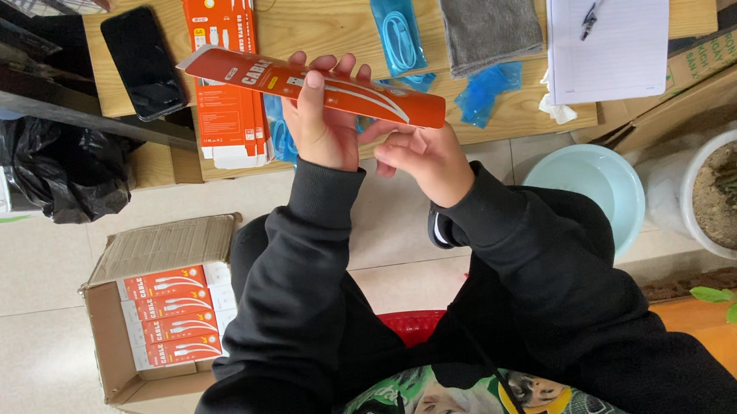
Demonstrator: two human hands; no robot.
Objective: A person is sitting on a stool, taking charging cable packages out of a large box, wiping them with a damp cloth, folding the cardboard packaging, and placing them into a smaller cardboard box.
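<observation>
Our left hand (pixel 323 116) wraps the orange box (pixel 312 86) mid-length, fingers curled over its top edge. Our right hand (pixel 424 158) pinches the box's right end from below. The box slants above the table's (pixel 322 24) near edge. On the table: flat orange packs (pixel 225 82), a phone (pixel 143 63), a blue cable (pixel 398 32), a grey cloth (pixel 488 19). On the floor to our left, a carton (pixel 135 368) holds more boxes.

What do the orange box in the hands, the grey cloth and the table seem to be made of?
Orange box: probably thin printed card, slightly glossy, with crisp folded edges.
Grey cloth: seemingly soft fabric, matte and fuzzy.
Table: looks like pale wood, with visible grain lines.
</observation>
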